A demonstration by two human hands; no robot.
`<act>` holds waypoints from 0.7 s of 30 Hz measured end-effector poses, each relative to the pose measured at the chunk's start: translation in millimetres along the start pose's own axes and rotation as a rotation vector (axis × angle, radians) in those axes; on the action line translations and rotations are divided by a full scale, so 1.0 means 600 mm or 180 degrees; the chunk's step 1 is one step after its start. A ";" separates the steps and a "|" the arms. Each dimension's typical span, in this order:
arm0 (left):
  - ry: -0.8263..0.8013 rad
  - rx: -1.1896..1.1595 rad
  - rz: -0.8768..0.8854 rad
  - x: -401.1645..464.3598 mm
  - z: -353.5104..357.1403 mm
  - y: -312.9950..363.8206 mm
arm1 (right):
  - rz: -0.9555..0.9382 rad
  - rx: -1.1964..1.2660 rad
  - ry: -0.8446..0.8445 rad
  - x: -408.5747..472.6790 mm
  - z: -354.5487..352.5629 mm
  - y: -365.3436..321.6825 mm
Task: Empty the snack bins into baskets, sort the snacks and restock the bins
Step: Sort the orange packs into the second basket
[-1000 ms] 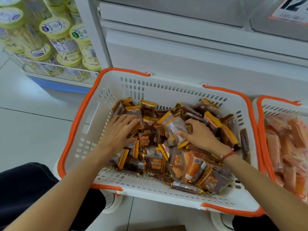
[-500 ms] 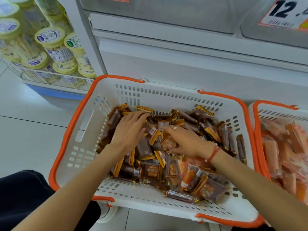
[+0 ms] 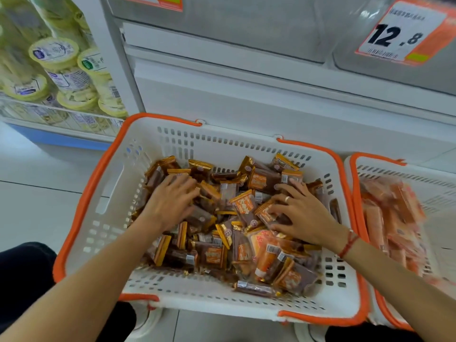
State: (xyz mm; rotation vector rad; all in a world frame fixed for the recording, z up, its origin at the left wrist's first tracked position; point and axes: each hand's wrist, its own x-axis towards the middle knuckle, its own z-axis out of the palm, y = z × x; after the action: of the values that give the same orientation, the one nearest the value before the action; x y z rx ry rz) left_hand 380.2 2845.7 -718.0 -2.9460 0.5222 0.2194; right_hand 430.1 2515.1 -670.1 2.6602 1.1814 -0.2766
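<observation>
A white basket with orange rim (image 3: 138, 154) sits on the floor in front of me, filled with several brown and gold snack packets (image 3: 232, 201). A few orange packets (image 3: 265, 253) lie among them near the front. My left hand (image 3: 172, 201) rests palm down on the packets at the left of the pile, fingers spread. My right hand (image 3: 298, 213), with a ring and a red wrist cord, lies flat on the packets at the right, fingers spread. Neither hand grips a packet.
A second white and orange basket (image 3: 370, 169) stands at the right, holding several orange packets (image 3: 394, 218). Clear snack bins (image 3: 246, 28) with a 12.8 price tag (image 3: 399, 33) hang above. A wire shelf of yellow-lidded jars (image 3: 64, 77) stands at the left. My dark-trousered knees frame the basket.
My right hand let go of the clear packet it pinched and moved to the right. Both hands now lie spread on the pile. The view tilted up.
</observation>
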 end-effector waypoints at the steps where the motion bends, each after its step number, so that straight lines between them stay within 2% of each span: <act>1: -0.0060 0.0042 -0.0303 -0.003 -0.009 -0.008 | 0.0042 0.0015 0.0046 -0.005 0.005 0.001; 2: -0.0108 0.0016 -0.0702 -0.004 -0.018 -0.011 | 0.0075 0.0028 0.0083 -0.008 0.008 0.002; 4: 0.0236 -0.0238 -0.1220 0.002 -0.039 0.003 | 0.0108 0.0035 0.0122 -0.010 0.008 0.003; 5: 0.0532 -0.0397 -0.1062 0.008 -0.049 0.021 | 0.0107 0.0054 0.0128 -0.009 0.007 0.003; 7: 0.0747 -0.0713 -0.0196 0.021 -0.059 0.076 | 0.0114 0.0127 0.0119 -0.008 0.006 0.005; 8: 0.0559 -0.0862 0.0075 0.027 -0.060 0.108 | 0.0120 0.0168 0.0136 -0.009 0.007 0.006; 9: 0.0142 -0.0968 0.0034 0.036 -0.054 0.135 | 0.0124 0.0208 0.0165 -0.009 0.007 0.008; 11: -0.0983 -0.1319 -0.0489 0.054 -0.031 0.162 | 0.0112 0.0260 0.0204 -0.011 0.007 0.011; 13: -0.1729 -0.1941 -0.0684 0.066 0.004 0.162 | 0.0094 0.0292 0.0248 -0.010 0.008 0.013; 14: -0.1859 -0.2259 -0.0610 0.069 0.014 0.161 | 0.0087 0.0291 0.0276 -0.010 0.009 0.013; 16: -0.1807 -0.2632 -0.0579 0.066 0.019 0.167 | 0.0094 0.0295 0.0308 -0.009 0.011 0.013; 19: -0.1782 -0.2623 -0.0770 0.056 0.014 0.192 | 0.0148 0.0408 0.0377 -0.009 0.014 0.011; 21: -0.1806 -0.2559 -0.0664 0.055 0.006 0.188 | 0.0147 0.0442 0.0393 -0.007 0.014 0.014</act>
State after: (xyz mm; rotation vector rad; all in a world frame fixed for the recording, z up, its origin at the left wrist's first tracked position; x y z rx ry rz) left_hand 370.8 2730.6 -740.0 -3.3565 0.0263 1.4827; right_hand 432.8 2504.4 -676.2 2.8580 1.1740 -0.1955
